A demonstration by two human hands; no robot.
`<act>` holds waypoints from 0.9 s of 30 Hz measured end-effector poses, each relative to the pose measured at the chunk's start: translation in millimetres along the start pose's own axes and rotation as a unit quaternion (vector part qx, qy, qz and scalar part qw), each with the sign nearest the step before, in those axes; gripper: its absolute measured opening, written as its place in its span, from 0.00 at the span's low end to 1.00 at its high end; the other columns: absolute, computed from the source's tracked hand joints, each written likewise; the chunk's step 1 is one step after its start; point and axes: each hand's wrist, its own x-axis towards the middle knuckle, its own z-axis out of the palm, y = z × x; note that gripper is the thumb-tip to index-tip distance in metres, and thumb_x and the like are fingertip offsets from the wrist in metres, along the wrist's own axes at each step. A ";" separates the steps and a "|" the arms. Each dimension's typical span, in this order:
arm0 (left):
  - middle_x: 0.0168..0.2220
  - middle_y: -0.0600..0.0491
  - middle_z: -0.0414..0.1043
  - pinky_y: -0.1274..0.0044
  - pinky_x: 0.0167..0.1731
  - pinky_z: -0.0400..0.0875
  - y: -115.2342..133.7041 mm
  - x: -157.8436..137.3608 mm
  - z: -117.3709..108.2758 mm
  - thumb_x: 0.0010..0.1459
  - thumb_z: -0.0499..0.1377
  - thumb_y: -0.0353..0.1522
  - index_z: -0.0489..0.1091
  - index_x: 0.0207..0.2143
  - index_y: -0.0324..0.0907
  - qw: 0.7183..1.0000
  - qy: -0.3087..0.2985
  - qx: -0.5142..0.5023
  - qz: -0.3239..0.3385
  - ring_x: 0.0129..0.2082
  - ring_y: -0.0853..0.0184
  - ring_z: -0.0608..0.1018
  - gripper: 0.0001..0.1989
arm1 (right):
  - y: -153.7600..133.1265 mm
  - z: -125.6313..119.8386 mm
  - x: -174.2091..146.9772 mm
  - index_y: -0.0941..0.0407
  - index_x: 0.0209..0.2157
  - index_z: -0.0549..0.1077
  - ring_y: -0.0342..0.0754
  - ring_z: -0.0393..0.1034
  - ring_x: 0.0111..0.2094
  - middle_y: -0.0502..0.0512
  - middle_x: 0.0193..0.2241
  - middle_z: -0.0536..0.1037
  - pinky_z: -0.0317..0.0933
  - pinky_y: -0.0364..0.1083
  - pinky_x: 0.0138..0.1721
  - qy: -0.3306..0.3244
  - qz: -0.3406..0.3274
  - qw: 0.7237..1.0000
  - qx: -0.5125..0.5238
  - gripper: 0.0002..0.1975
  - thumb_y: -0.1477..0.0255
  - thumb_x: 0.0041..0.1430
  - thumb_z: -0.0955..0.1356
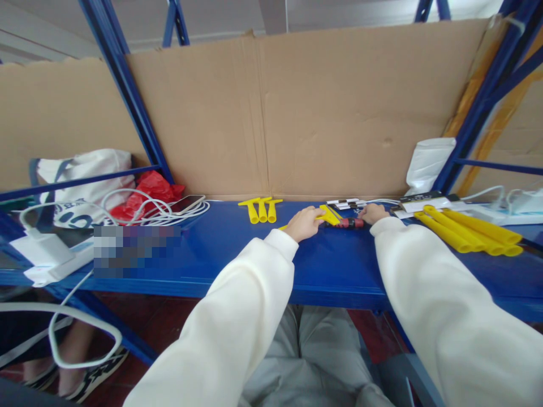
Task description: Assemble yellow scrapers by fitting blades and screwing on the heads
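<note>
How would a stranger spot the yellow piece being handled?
Below the cardboard panel runs a blue shelf. Toward its middle, the left hand holds the yellow piece. With three yellow T-shapes to its left and yellow tubes to its right, only this one is gripped.

the left hand (303, 223) held a yellow tool (331, 216) with a flared head over the blue shelf (237, 254); the right hand (374, 213) was at the end of a dark red rod (353, 224), its contact unclear. three yellow t-shaped pieces (263, 211) lay leftward in a row; yellow tubes (460, 234) lay at right; white cables (189, 211) lay beside a red bag (156, 185).
</note>
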 end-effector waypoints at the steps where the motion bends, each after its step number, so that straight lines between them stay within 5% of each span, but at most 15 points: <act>1: 0.49 0.47 0.73 0.73 0.50 0.69 0.0 -0.1 0.1 0.63 0.54 0.30 0.72 0.52 0.43 1.000 0.001 -0.001 0.001 0.48 0.62 0.77 0.17 | -0.6 -0.7 -0.2 0.57 0.35 0.79 0.61 0.62 0.58 0.66 0.47 0.75 0.62 0.56 0.52 -0.005 0.003 1.000 0.001 0.09 0.74 0.52 0.68; 13: 0.48 0.47 0.73 0.72 0.50 0.70 -0.6 -0.9 -0.1 0.62 0.55 0.30 0.72 0.50 0.42 1.000 0.009 -0.009 0.010 0.47 0.62 0.77 0.15 | 1.1 -1.9 8.0 0.57 0.24 0.77 0.62 0.69 0.49 0.63 0.35 0.78 0.63 0.57 0.49 0.062 -0.041 0.994 0.086 0.05 0.72 0.49 0.69; 21: 0.45 0.48 0.73 0.72 0.49 0.70 -0.4 -1.2 1.0 0.62 0.54 0.30 0.72 0.47 0.42 0.999 0.003 0.010 0.038 0.47 0.62 0.76 0.12 | -40.0 -1.3 -13.3 0.57 0.22 0.74 0.47 0.73 0.36 0.54 0.28 0.79 0.65 0.46 0.45 0.014 -0.212 0.900 0.381 0.04 0.73 0.48 0.69; 27: 0.44 0.49 0.72 0.72 0.47 0.71 1.3 -2.9 0.7 0.63 0.53 0.31 0.72 0.47 0.44 0.998 0.004 0.038 0.047 0.45 0.62 0.76 0.12 | -61.0 4.7 -34.5 0.57 0.20 0.72 0.45 0.71 0.29 0.52 0.24 0.78 0.67 0.45 0.37 -0.036 -0.167 0.891 0.421 0.06 0.74 0.48 0.70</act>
